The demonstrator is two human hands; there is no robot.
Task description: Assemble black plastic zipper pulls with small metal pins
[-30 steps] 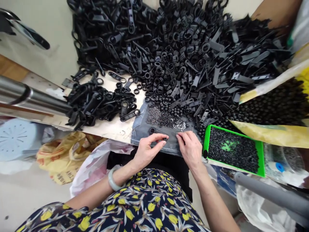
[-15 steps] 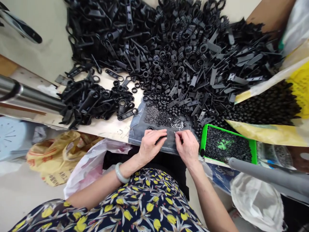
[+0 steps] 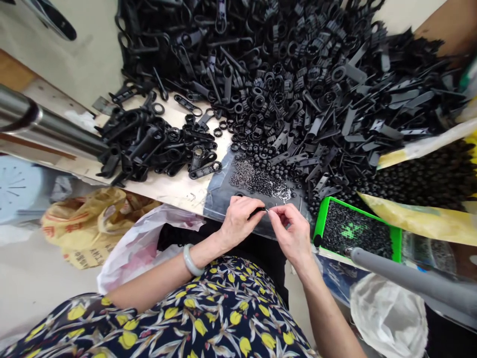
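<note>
My left hand [image 3: 238,221] is closed on a small black plastic piece [image 3: 258,212] at the table's near edge. My right hand [image 3: 292,229] pinches a thin silver pin [image 3: 267,210], whose tip meets the black piece. Both hands hover over a grey plastic sheet [image 3: 223,189]. Just beyond them on that sheet lies a small heap of silver pins [image 3: 282,193] and a patch of tiny dark springs [image 3: 249,178]. A pile of black plastic parts [image 3: 283,79] covers the table behind.
A green tray [image 3: 398,233] of tiny black bits sits right of my right hand. Yellow bags [image 3: 421,211] hold black beads at far right. A metal pole [image 3: 52,127] crosses at left, a grey tube [image 3: 413,281] at lower right. Bags [image 3: 93,226] lie below the table.
My hands have come together; the right hand lifted off the sheet with a pin and now touches it to the piece in my left hand. The view shifted slightly.
</note>
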